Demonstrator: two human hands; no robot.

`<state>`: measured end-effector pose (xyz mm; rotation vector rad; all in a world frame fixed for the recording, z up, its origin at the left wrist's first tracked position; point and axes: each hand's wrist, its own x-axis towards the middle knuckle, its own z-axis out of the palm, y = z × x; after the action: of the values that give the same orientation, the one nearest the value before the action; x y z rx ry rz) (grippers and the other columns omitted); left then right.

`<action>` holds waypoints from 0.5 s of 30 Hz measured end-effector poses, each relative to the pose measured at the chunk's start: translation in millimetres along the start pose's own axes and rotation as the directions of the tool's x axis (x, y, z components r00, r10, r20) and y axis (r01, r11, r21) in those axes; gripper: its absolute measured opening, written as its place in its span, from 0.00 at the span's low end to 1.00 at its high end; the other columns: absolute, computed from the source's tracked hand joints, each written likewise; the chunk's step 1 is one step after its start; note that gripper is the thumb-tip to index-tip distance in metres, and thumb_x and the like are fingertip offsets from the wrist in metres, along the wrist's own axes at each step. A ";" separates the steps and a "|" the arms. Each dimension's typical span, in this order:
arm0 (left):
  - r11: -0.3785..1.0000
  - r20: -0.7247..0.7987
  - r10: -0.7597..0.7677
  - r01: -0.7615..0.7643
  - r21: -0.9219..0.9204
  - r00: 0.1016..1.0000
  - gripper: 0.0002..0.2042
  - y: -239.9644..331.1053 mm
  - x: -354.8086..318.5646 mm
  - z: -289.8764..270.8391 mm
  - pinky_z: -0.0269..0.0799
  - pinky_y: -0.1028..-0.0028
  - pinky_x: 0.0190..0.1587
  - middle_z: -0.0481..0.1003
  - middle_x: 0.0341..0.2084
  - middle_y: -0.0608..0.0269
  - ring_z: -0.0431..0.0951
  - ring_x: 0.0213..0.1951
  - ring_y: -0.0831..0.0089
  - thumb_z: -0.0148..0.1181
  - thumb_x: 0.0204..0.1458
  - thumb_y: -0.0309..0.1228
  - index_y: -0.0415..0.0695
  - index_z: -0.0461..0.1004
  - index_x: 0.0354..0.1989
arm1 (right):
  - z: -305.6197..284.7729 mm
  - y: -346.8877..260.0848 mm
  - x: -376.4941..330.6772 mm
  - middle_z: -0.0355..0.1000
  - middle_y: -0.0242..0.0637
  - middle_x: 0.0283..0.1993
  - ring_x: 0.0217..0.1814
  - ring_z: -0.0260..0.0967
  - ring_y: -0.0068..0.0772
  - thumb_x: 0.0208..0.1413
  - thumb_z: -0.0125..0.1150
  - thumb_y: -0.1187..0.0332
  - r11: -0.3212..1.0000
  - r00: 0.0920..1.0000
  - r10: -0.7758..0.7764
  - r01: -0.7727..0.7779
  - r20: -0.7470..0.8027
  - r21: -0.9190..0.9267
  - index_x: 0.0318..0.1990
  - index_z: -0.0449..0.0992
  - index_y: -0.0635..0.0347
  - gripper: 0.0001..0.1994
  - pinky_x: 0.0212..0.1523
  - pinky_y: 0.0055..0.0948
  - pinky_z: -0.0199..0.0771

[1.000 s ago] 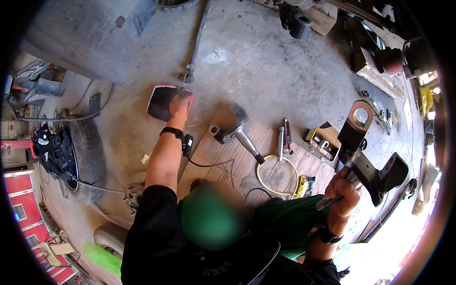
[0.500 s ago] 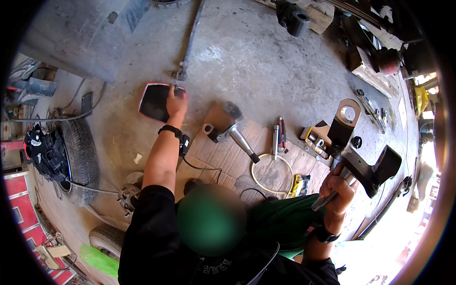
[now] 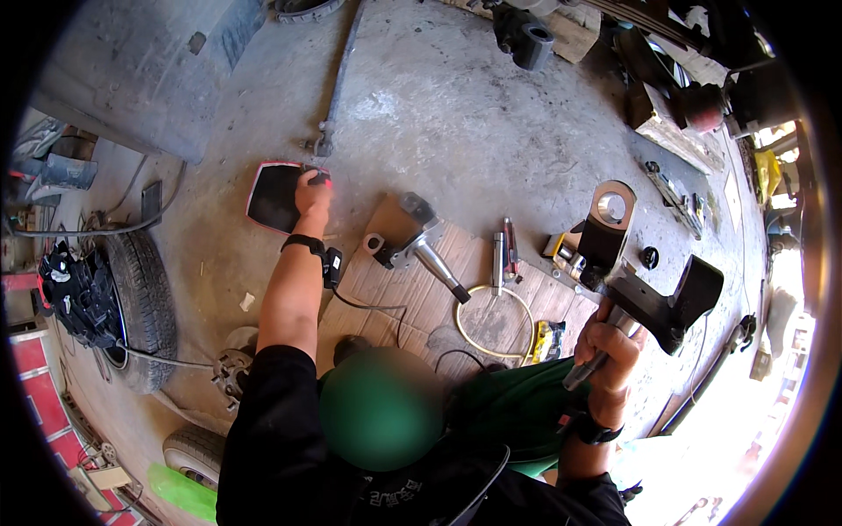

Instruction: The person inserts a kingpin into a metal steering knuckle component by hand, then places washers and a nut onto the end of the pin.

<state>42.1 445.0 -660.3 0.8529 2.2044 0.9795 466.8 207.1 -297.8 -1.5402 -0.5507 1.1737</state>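
Note:
My left hand [image 3: 313, 192] reaches forward across the concrete floor and grips the near edge of a flat black pad with a red rim [image 3: 273, 196]. My right hand [image 3: 607, 344] is closed around the shaft of a heavy black metal steering knuckle [image 3: 647, 285], held up above the floor at the right. The knuckle's ring-shaped arm sticks up and a thick block juts to the right. A second, lighter metal knuckle with a spindle [image 3: 419, 245] lies on a wooden board [image 3: 412, 298] between my hands.
A yellowish ring [image 3: 493, 321], a small cylinder tool [image 3: 501, 253] and a yellow item [image 3: 547, 341] lie on the board. A tyre [image 3: 140, 302] and dark parts sit at the left. A long metal bar [image 3: 338, 79] lies ahead. Clutter fills the upper right.
My left hand has stayed on the black pad, which sits slightly further left and forward. My right hand still holds the black knuckle, now tilted a little more to the right.

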 end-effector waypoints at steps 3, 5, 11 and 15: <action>0.999 0.050 -0.018 0.020 -0.044 0.999 0.24 14.8 -13.9 -14.5 0.76 0.69 0.43 0.80 0.42 0.59 0.81 0.42 0.65 0.64 0.36 0.16 0.51 0.78 0.46 | -1.9 2.7 0.7 0.59 0.36 0.15 0.09 0.56 0.28 0.38 0.54 0.73 1.000 1.000 0.001 -0.001 0.000 0.029 0.34 0.65 0.65 0.12 0.10 0.26 0.61; 0.983 0.108 -0.101 0.116 -0.142 0.989 0.24 25.7 -22.0 -21.6 0.76 0.70 0.43 0.80 0.42 0.60 0.80 0.42 0.66 0.63 0.35 0.15 0.50 0.79 0.44 | -2.4 3.3 0.7 0.60 0.36 0.15 0.09 0.56 0.28 0.38 0.53 0.74 0.999 1.000 0.007 -0.008 0.003 0.045 0.34 0.65 0.65 0.12 0.10 0.26 0.61; 0.992 0.147 0.012 0.006 -0.126 0.989 0.27 3.2 -11.3 -38.1 0.74 0.70 0.47 0.79 0.44 0.60 0.78 0.45 0.66 0.64 0.32 0.12 0.45 0.80 0.46 | -4.7 4.8 1.1 0.62 0.37 0.17 0.10 0.59 0.29 0.39 0.55 0.75 0.998 0.997 0.025 -0.030 0.078 0.061 0.34 0.66 0.66 0.11 0.12 0.26 0.63; 0.986 0.168 0.002 0.026 -0.164 0.986 0.31 -6.7 -6.8 -31.1 0.73 0.70 0.48 0.79 0.47 0.59 0.77 0.45 0.66 0.64 0.33 0.15 0.43 0.77 0.55 | -8.1 0.9 1.2 0.64 0.38 0.19 0.13 0.63 0.30 0.42 0.57 0.75 0.996 0.989 0.052 -0.061 0.135 0.061 0.36 0.67 0.67 0.11 0.16 0.27 0.67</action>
<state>22.3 423.3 -646.4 0.8132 1.9547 1.0301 474.3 204.1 -299.6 -1.4369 -0.5545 1.3326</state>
